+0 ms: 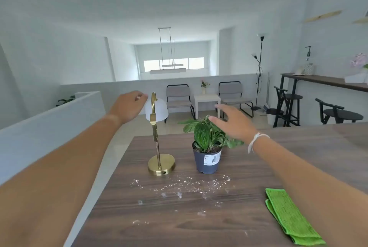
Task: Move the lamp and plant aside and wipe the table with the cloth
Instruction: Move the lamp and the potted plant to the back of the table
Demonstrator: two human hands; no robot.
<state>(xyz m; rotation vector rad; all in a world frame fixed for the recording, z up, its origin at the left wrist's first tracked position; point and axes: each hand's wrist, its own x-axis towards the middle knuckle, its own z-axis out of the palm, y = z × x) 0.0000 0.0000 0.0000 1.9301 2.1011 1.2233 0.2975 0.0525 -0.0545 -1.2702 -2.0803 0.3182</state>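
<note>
A brass lamp (pixel 157 141) with a white dome shade stands on the dark wooden table (pixel 179 225). To its right sits a leafy plant (pixel 207 147) in a grey pot with a white label. My left hand (pixel 129 107) hovers just left of the lamp's shade, fingers loosely curled, holding nothing. Spread open, my right hand (pixel 233 121) hangs above the plant's leaves without gripping them. A folded green cloth (pixel 292 217) lies near the table's right front. White crumbs (pixel 179 185) are scattered in front of the lamp and the pot.
The table's left edge runs close to the lamp base, beside a low white wall (pixel 49 119). Beyond the table are two grey chairs (pixel 179 97), a small white side table (pixel 207 101), a floor lamp (pixel 258 71) and black stools at a bar counter (pixel 322 81).
</note>
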